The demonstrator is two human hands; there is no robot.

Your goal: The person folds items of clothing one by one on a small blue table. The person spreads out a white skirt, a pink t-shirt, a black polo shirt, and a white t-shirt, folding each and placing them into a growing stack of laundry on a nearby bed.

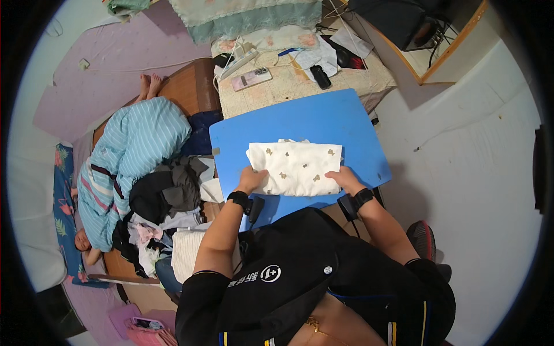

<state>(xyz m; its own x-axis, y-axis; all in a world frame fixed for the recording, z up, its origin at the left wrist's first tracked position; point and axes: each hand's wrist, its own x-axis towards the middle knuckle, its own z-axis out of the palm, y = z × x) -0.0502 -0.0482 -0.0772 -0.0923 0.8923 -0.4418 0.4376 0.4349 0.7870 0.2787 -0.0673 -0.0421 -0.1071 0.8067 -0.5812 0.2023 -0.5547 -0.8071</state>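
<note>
A folded white cloth (297, 161) with small brown animal prints lies over the middle of the blue table (300, 115). Its near edge is level with my hands, and a bit of white fabric pokes out past its far edge. My left hand (251, 179) pinches the near left corner, thumb on top and fingers beneath. At the near right corner, my right hand (345, 179) grips in the same way. Black straps with small dark devices circle both wrists. Whether the cloth is one garment or several layers cannot be made out.
Left of the table, clothes (173, 187) are heaped on a bed, where a person lies under a blue striped blanket (144, 130). Beyond the table, a patterned surface holds a phone (251, 79), a power strip (239, 62) and a black device (321, 76). A shelf (438, 66) stands far right.
</note>
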